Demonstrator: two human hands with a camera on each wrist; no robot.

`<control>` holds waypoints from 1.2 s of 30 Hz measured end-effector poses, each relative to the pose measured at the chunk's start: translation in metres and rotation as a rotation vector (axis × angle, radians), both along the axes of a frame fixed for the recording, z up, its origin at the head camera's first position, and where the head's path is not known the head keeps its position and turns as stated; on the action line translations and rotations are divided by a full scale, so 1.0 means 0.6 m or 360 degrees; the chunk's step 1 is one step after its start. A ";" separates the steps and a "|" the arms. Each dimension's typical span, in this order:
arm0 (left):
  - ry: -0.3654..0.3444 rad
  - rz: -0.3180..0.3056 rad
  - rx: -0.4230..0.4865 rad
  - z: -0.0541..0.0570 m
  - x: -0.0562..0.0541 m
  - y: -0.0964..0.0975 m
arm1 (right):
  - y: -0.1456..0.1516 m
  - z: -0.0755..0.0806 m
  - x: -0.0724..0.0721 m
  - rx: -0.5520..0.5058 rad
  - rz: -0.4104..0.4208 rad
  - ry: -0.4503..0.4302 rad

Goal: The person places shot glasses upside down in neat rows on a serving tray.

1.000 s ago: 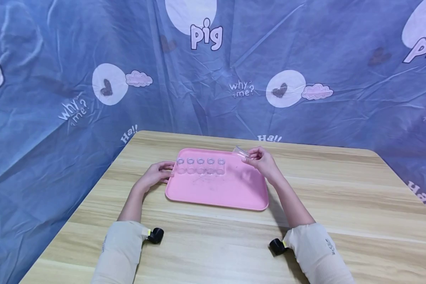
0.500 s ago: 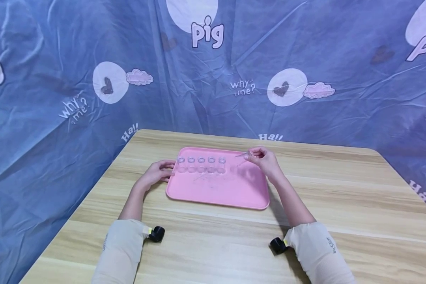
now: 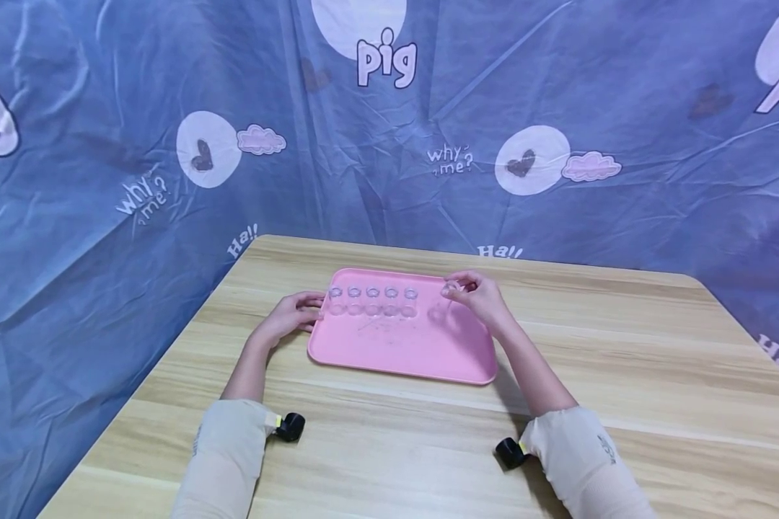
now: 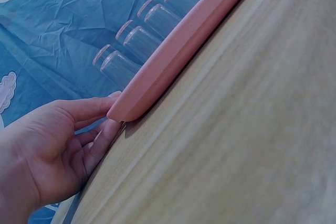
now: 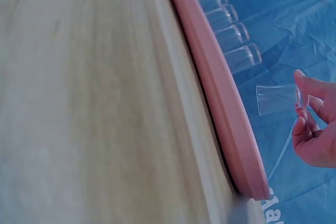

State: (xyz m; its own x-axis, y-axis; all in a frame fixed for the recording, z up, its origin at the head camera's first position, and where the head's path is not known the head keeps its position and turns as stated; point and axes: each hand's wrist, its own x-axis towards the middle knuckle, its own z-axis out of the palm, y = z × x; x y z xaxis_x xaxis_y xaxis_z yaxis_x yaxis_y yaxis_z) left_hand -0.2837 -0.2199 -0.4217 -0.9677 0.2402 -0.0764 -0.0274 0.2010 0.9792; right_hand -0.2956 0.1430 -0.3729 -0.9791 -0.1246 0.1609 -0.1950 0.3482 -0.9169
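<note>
A row of several clear plastic cups (image 3: 373,301) stands along the far left part of a pink tray (image 3: 396,353), narrow ends up. At the tray's left edge, my left hand (image 3: 287,317) pinches the rim, as the left wrist view also shows with the thumb and fingers at the tray corner (image 4: 123,109). Over the right part of the tray, my right hand (image 3: 485,299) holds another clear cup (image 5: 275,99) by its narrow base between thumb and fingers. Its wide mouth faces down, above the tray and apart from the row. In the head view the fingers partly cover this cup.
The tray lies on a light wood-grain table (image 3: 389,447). Behind the table's far edge hangs a blue printed cloth (image 3: 376,166). Both forearms wear pale sleeves, each with a small black camera (image 3: 291,427) strapped on.
My right hand has turned the clear cup from lying tilted, mouth toward the back left, to mouth down over the tray. The left hand has stayed at the tray's edge.
</note>
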 end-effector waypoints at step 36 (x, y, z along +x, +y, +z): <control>-0.0002 0.0007 -0.0001 0.003 0.002 0.002 | -0.050 -0.015 -0.015 0.0316 0.0193 -0.0011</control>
State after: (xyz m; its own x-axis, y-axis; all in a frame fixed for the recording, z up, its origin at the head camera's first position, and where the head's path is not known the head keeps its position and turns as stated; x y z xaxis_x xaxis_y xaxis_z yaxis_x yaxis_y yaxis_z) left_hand -0.2825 -0.2187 -0.4199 -0.9687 0.2357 -0.0779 -0.0297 0.2015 0.9790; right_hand -0.3047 0.1132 -0.3821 -0.9560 -0.2699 0.1149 -0.2403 0.4961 -0.8343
